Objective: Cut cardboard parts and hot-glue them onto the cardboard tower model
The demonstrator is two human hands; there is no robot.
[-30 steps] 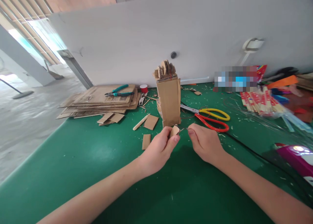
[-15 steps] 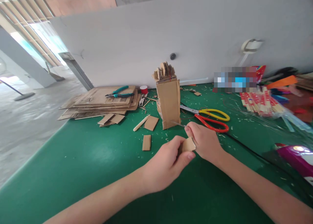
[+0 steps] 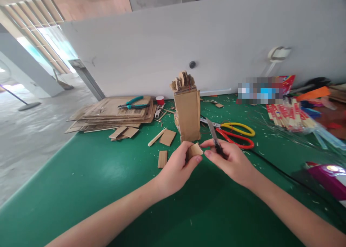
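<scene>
Between the thumb and fingers of my left hand (image 3: 177,167) is a small cardboard piece (image 3: 195,151), its edge turned toward my other hand. My right hand (image 3: 235,160) is closed around a utility knife (image 3: 213,133), whose blade points up and away. My right thumb and forefinger are close to the edge of the cardboard piece; whether they touch it I cannot tell. Just beyond both hands stands an upright cardboard box (image 3: 187,113), topped with a row of cut cardboard shapes (image 3: 183,80). Small cardboard rectangles (image 3: 167,137) lie left of it.
Scissors (image 3: 238,129) with yellow and red handles lie right of the box. At left, pliers (image 3: 133,103) rest on stacked cardboard sheets (image 3: 108,112). A red-sided roll (image 3: 160,100), packaged sticks (image 3: 286,113) and a purple device (image 3: 327,180) are also on the green table (image 3: 113,171).
My left hand has moved slightly left with the cardboard piece. My right hand has turned, swinging the knife blade from pointing left to pointing upward, and its thumb and forefinger have spread.
</scene>
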